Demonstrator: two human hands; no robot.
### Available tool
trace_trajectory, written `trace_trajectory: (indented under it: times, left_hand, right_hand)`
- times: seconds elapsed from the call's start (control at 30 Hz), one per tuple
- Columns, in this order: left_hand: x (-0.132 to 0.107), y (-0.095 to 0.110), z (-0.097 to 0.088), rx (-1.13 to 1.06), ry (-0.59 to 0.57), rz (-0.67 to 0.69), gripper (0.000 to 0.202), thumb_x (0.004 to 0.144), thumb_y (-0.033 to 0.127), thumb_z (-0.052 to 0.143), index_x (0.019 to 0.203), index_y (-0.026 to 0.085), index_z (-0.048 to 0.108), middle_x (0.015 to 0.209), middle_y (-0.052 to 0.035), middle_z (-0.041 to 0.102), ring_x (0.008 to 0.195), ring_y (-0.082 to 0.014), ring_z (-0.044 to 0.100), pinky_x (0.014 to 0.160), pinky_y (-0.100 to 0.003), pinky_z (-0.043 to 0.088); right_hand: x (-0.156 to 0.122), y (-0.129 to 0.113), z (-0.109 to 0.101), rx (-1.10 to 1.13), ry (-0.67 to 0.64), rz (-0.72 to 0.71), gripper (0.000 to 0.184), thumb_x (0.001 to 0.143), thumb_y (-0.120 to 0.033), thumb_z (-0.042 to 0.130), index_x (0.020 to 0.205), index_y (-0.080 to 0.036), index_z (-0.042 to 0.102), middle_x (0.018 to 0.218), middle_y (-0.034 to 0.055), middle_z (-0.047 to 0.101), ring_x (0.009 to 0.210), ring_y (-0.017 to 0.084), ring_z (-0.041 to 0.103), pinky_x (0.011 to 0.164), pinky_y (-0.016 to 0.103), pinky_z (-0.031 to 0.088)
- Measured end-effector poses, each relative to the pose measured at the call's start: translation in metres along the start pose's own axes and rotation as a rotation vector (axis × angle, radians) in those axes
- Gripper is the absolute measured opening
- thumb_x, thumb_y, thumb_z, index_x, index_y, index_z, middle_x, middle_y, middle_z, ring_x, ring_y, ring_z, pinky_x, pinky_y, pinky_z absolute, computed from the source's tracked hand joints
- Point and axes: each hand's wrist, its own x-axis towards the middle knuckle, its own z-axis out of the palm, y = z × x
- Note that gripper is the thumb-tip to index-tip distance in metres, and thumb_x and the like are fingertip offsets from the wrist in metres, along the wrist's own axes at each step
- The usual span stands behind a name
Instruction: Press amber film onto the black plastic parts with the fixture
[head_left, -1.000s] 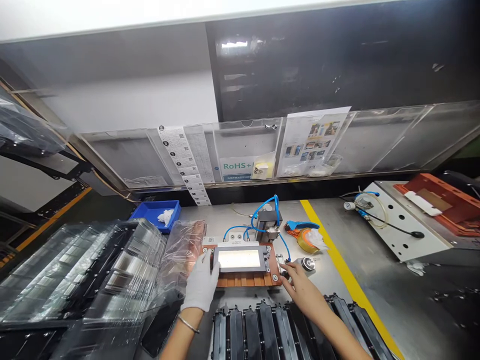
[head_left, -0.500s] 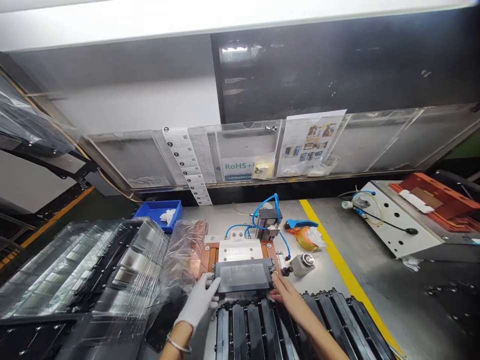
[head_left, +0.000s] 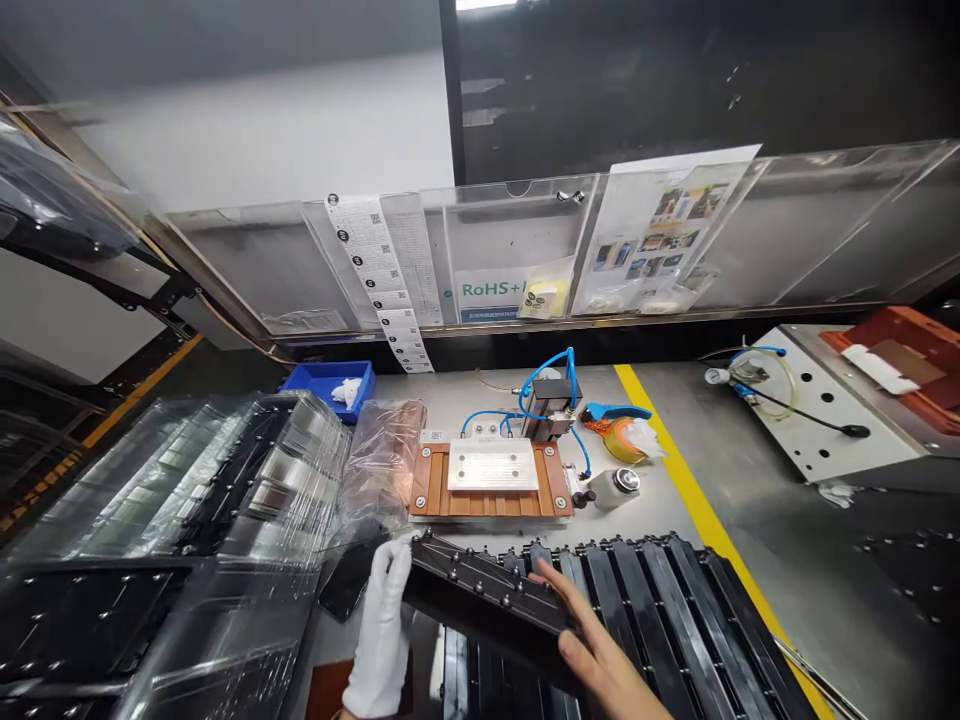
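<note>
One gloved hand (head_left: 381,630), one bare hand (head_left: 600,655), on a black plate (head_left: 487,600), seemingly

One view from the head, facing forward and down, close above the near edge of the table (head_left: 442,400), with the left hand (head_left: 381,630) and right hand (head_left: 600,650) low in frame.

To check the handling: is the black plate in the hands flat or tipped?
Tipped: the black plate slopes down rightward, between the gloved left hand and bare right hand.
</note>
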Motion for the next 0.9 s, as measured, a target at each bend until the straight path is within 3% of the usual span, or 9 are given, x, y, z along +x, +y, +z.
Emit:
trace_trajectory:
  times: [0.13, 0.2, 0.27, 0.33, 0.4, 0.5, 0.57, 0.7, 0.9]
  left_hand:
    - [0.001, 0.018, -0.01, -0.142, -0.025, -0.019, 0.036, 0.094, 0.051, 0.039, 0.116, 0.025, 0.052, 0.126, -0.0047, 0.061, 0.121, -0.0229, 0.056, 0.103, -0.039, 0.049]
    - [0.0, 0.022, -0.019, 0.047, 0.05, 0.14, 0.039, 0.091, 0.052, 0.049, 0.118, 0.024, 0.054, 0.129, -0.0078, 0.06, 0.12, -0.0251, 0.056, 0.103, -0.043, 0.048]
    - [-0.005, 0.028, -0.026, 0.333, 0.107, 0.45, 0.034, 0.087, 0.044, 0.059, 0.115, 0.026, 0.057, 0.119, -0.0071, 0.066, 0.109, -0.0237, 0.063, 0.096, -0.04, 0.053]
    - [-0.013, 0.039, -0.025, 0.579, -0.029, 0.764, 0.027, 0.088, 0.038, 0.061, 0.113, 0.027, 0.06, 0.104, -0.0037, 0.073, 0.09, -0.0203, 0.07, 0.08, -0.033, 0.059]
    - [-0.024, 0.051, -0.013, 0.771, -0.325, 0.922, 0.026, 0.09, 0.038, 0.057, 0.113, 0.026, 0.062, 0.094, -0.0021, 0.076, 0.072, -0.02, 0.072, 0.06, -0.03, 0.059]
    - [-0.038, 0.064, 0.018, 1.057, -0.699, 0.828, 0.025, 0.093, 0.029, 0.049, 0.113, 0.022, 0.064, 0.093, -0.0056, 0.076, 0.064, -0.0252, 0.073, 0.051, -0.035, 0.06]
    - [-0.043, 0.066, 0.037, 1.181, -0.823, 0.72, 0.032, 0.092, 0.015, 0.044, 0.117, 0.021, 0.063, 0.099, -0.0084, 0.076, 0.071, -0.029, 0.074, 0.057, -0.039, 0.063]
    - [-0.038, 0.064, 0.045, 1.194, -0.822, 0.68, 0.041, 0.094, 0.016, 0.038, 0.131, 0.021, 0.055, 0.116, -0.0135, 0.071, 0.083, -0.0334, 0.074, 0.066, -0.045, 0.064]
    - [-0.002, 0.059, 0.004, 1.325, -0.752, 0.472, 0.05, 0.088, 0.008, 0.041, 0.135, 0.023, 0.051, 0.094, -0.0119, 0.076, 0.078, -0.0297, 0.074, 0.07, -0.042, 0.062]
  right_hand:
    - [-0.008, -0.023, 0.006, -0.15, -0.001, 0.006, 0.065, 0.085, -0.067, 0.046, 0.14, -0.031, 0.045, 0.15, 0.0084, 0.044, 0.14, 0.028, 0.037, 0.118, 0.047, 0.026]
    - [-0.009, -0.027, 0.01, -0.185, 0.066, -0.009, 0.062, 0.086, -0.067, 0.044, 0.137, -0.031, 0.049, 0.147, 0.0087, 0.045, 0.138, 0.028, 0.039, 0.118, 0.047, 0.027]
    - [-0.009, -0.027, 0.013, -0.237, 0.122, -0.012, 0.064, 0.085, -0.067, 0.044, 0.137, -0.03, 0.049, 0.146, 0.0101, 0.044, 0.138, 0.028, 0.039, 0.118, 0.048, 0.026]
    - [-0.007, -0.026, 0.015, -0.291, 0.148, -0.018, 0.064, 0.085, -0.067, 0.044, 0.137, -0.029, 0.048, 0.145, 0.0112, 0.043, 0.138, 0.029, 0.038, 0.118, 0.049, 0.027]
    - [-0.005, -0.026, 0.016, -0.325, 0.169, -0.033, 0.061, 0.087, -0.064, 0.044, 0.137, -0.029, 0.048, 0.144, 0.011, 0.043, 0.137, 0.028, 0.039, 0.118, 0.048, 0.027]
    - [-0.002, -0.027, 0.021, -0.342, 0.182, -0.036, 0.059, 0.087, -0.062, 0.046, 0.136, -0.031, 0.049, 0.144, 0.0106, 0.043, 0.137, 0.029, 0.039, 0.118, 0.049, 0.028]
    - [-0.002, -0.027, 0.023, -0.352, 0.184, -0.027, 0.058, 0.087, -0.062, 0.046, 0.136, -0.032, 0.049, 0.143, 0.0099, 0.044, 0.137, 0.029, 0.04, 0.117, 0.049, 0.029]
    - [-0.006, -0.027, 0.021, -0.396, 0.156, -0.001, 0.057, 0.088, -0.062, 0.044, 0.138, -0.034, 0.046, 0.146, 0.0084, 0.041, 0.139, 0.029, 0.038, 0.118, 0.049, 0.028]
    - [-0.017, -0.023, 0.008, -0.388, 0.133, 0.084, 0.058, 0.088, -0.065, 0.04, 0.138, -0.037, 0.045, 0.148, 0.0063, 0.039, 0.141, 0.029, 0.034, 0.119, 0.05, 0.025]
